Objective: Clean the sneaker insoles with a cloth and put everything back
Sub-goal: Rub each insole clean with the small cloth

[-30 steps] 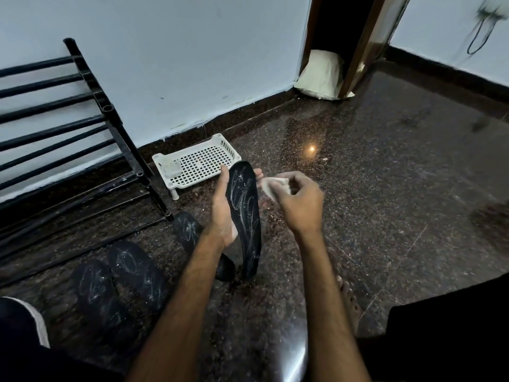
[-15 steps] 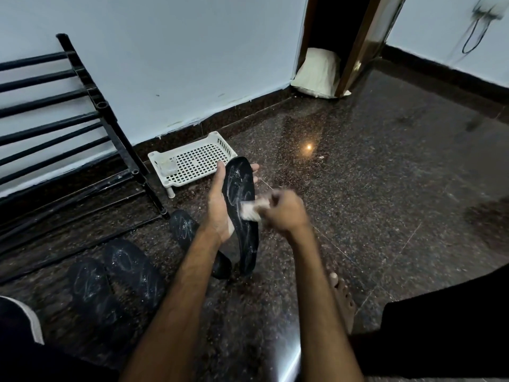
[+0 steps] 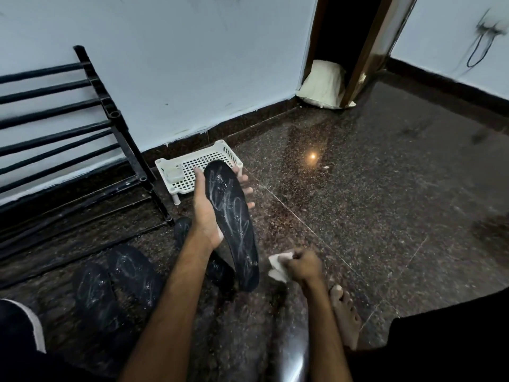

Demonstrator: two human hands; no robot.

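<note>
My left hand [image 3: 205,216] holds a black insole [image 3: 232,224] upright from behind, thumb on its left edge and fingertips showing past its right edge. White chalky streaks cover its face. My right hand [image 3: 301,264] grips a small white cloth [image 3: 278,264] just right of the insole's lower end, apart from it. Two more streaked black insoles [image 3: 110,282] lie flat on the floor at lower left. A fourth insole [image 3: 183,230] lies behind my left forearm, partly hidden.
A white perforated plastic tray [image 3: 192,166] stands on short legs by the wall, behind the held insole. A black metal rack [image 3: 82,128] leans at left. My bare foot [image 3: 344,315] rests at lower right. A pale pillow [image 3: 322,84] sits in the doorway. Dark granite floor spreads right.
My right hand swept the cloth down the insole's face, from its upper part to below its lower end. The left hand kept its hold on the insole.
</note>
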